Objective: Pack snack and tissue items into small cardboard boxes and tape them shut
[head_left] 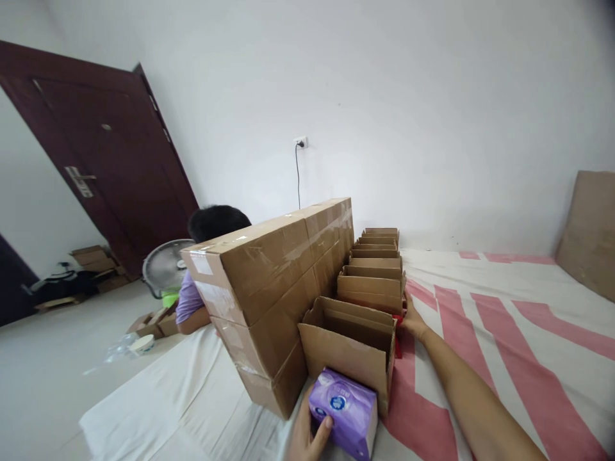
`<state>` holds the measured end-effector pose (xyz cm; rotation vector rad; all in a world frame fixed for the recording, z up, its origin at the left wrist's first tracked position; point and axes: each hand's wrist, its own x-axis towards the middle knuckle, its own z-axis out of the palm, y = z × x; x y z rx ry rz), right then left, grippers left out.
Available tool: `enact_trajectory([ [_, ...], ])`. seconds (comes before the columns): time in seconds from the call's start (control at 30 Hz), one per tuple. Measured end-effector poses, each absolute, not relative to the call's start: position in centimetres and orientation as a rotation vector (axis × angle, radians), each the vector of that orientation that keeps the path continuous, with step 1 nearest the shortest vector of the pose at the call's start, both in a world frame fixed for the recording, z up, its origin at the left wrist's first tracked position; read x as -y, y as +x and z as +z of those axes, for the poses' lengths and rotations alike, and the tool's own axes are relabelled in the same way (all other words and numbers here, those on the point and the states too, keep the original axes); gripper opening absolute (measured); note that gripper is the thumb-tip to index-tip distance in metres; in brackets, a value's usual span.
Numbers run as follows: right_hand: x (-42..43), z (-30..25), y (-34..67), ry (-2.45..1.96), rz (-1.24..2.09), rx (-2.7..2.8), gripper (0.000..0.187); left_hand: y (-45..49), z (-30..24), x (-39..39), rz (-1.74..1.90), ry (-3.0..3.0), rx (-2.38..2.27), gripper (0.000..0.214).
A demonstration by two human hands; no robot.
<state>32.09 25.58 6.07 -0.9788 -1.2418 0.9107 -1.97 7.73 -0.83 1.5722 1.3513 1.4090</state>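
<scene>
At the bottom centre my left hand [311,430] is closed around a purple pack of tissues [344,410], with the thumb on its near side. Right behind the pack stands an open cardboard box [343,349], flaps up. My right hand [413,319] reaches to the right side of the row of open boxes, against the second box [369,293]. A bit of something red [398,339] shows by that hand, between the boxes and the bedsheet. The right fingers are mostly hidden, so I cannot make out their grip.
A wall of taped cartons [269,275] stands left of the open boxes. Past it are a person [189,301] in purple and a fan [166,266]. A striped sheet [480,358] covers the surface. A cardboard panel [589,234] leans at right.
</scene>
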Motion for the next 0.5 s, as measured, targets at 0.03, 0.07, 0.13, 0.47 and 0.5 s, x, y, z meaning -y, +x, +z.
enact_trajectory([
  [0.03, -26.0, 6.1, 32.1, -0.983, 0.896, 1.239, 0.127, -2.0, -1.0, -7.8, 1.408, 1.572, -1.356, 0.078],
  [0.07, -26.3, 6.1, 32.1, -0.988, 0.884, 1.237, 0.126, -2.1, -1.1, -7.8, 1.408, 1.571, -1.355, 0.079],
  [0.13, -27.1, 5.9, 32.2, -1.000, 0.872, 1.234, 0.125, -2.1, -1.2, -7.8, 1.407, 1.575, -1.340, 0.079],
  [0.47, -27.5, 5.0, 32.7, -1.101, 0.859, 1.291, 0.105, -1.7, -0.2, -7.5, 1.415, 1.575, -1.306, 0.075],
  [0.5, -27.2, 5.0, 32.8, -1.127, 0.858, 1.294, 0.098, -1.7, -0.1, -7.5, 1.413, 1.567, -1.301, 0.074],
])
